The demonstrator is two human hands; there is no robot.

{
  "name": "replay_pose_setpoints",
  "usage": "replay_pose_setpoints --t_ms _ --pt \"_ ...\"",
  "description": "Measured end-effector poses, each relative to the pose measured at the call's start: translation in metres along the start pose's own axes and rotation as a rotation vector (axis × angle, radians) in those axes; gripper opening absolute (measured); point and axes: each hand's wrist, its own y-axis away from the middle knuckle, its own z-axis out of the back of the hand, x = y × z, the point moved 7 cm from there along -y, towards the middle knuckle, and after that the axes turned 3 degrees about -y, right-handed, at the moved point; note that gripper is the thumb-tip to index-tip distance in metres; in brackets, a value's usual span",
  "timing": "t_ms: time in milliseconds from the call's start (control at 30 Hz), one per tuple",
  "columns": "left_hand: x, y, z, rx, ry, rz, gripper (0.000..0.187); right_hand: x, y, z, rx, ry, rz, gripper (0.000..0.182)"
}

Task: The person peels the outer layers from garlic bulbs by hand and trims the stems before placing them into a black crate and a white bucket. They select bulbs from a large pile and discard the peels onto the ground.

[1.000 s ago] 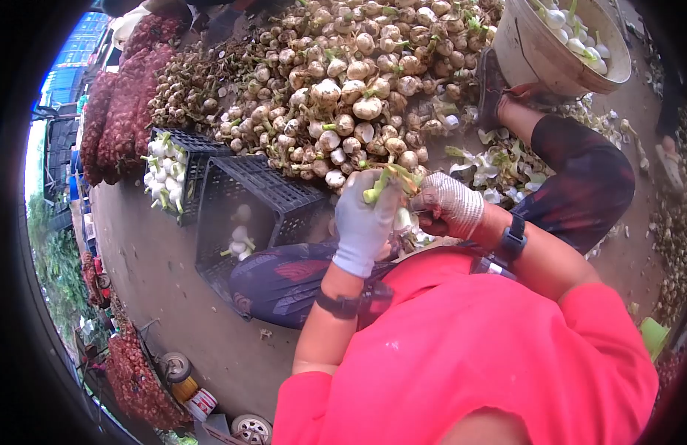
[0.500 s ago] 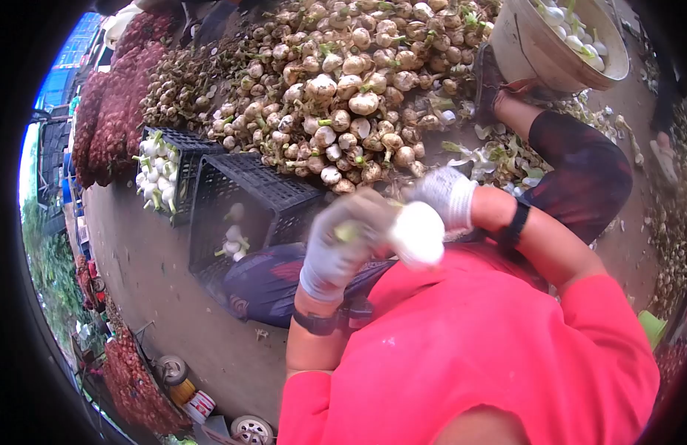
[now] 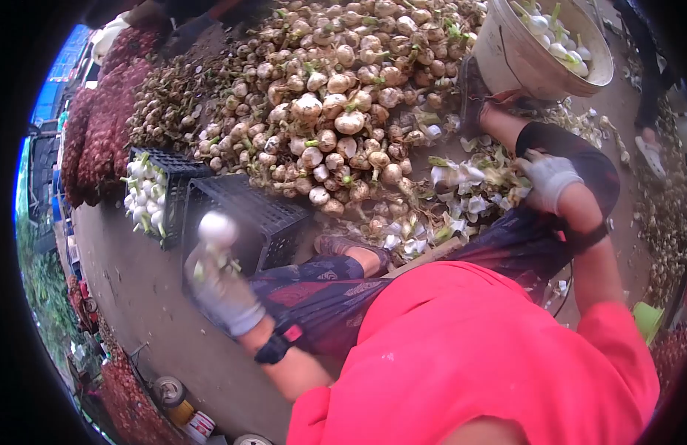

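In the head view, the left hand (image 3: 228, 293), blurred, is at 8 o'clock and holds a white bulb (image 3: 218, 230) at 9 o'clock, by the black crate (image 3: 280, 241). The right hand (image 3: 551, 178), near 3 o'clock, is at the peelings (image 3: 473, 204); its grip I cannot tell.

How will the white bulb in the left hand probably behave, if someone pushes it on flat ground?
The white bulb would likely roll, because its body looks round. The greenish stem may make it curve or stop early. It is probably light, since the left hand alone holds it up; blur leaves slipperiness unclear.
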Motion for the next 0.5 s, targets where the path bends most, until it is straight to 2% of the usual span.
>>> replay_pose_setpoints --t_ms 33,67,100,133,167,233,267,300,333,367,400,467,500 --pt "-0.039 0.001 0.001 -0.017 -0.554 -0.164 0.021 0.011 -0.015 0.004 -0.028 -0.083 0.091 0.045" --pt "-0.047 -0.010 0.019 0.057 -1.127 -0.673 0.024 0.020 -0.034 0.001 -0.089 -0.136 0.168 0.056" --pt "-0.048 -0.007 0.018 -0.029 -1.037 -0.558 0.025 0.033 -0.059 -0.003 -0.060 -0.079 0.172 0.056" --pt "-0.049 0.001 0.011 -0.110 -0.947 -0.443 0.026 0.043 -0.086 -0.010 -0.217 -0.026 0.231 0.058" --pt "-0.038 0.002 -0.001 -0.030 -0.833 -0.326 0.026 0.059 -0.117 -0.016 -0.161 -0.133 0.259 0.056" --pt "-0.006 0.014 -0.033 0.076 -0.579 -0.032 0.023 0.085 -0.179 -0.037 -0.200 -0.206 0.244 0.051" --pt "0.001 0.024 -0.062 0.177 -0.622 -0.042 0.019 0.094 -0.207 -0.055 0.019 -0.228 0.144 0.048" --pt "0.022 0.032 -0.087 0.328 -0.573 0.058 0.017 0.102 -0.225 -0.066 0.121 -0.221 0.100 0.046" --pt "0.035 0.041 -0.114 0.473 -0.516 0.096 0.015 0.107 -0.248 -0.081 0.086 -0.210 0.086 0.042" --pt "0.044 0.048 -0.139 0.603 -0.503 -0.008 0.013 0.104 -0.269 -0.104 0.069 -0.185 0.042 0.041" --pt "0.062 0.055 -0.158 0.694 -0.470 0.047 0.013 0.096 -0.288 -0.124 0.050 -0.161 -0.003 0.040" --pt "0.093 0.071 -0.186 0.874 -0.354 0.260 0.020 0.095 -0.293 -0.133 0.117 -0.249 -0.032 0.040" --pt "0.108 0.076 -0.192 0.870 -0.249 0.437 0.028 0.087 -0.293 -0.142 0.170 -0.335 -0.080 0.041"
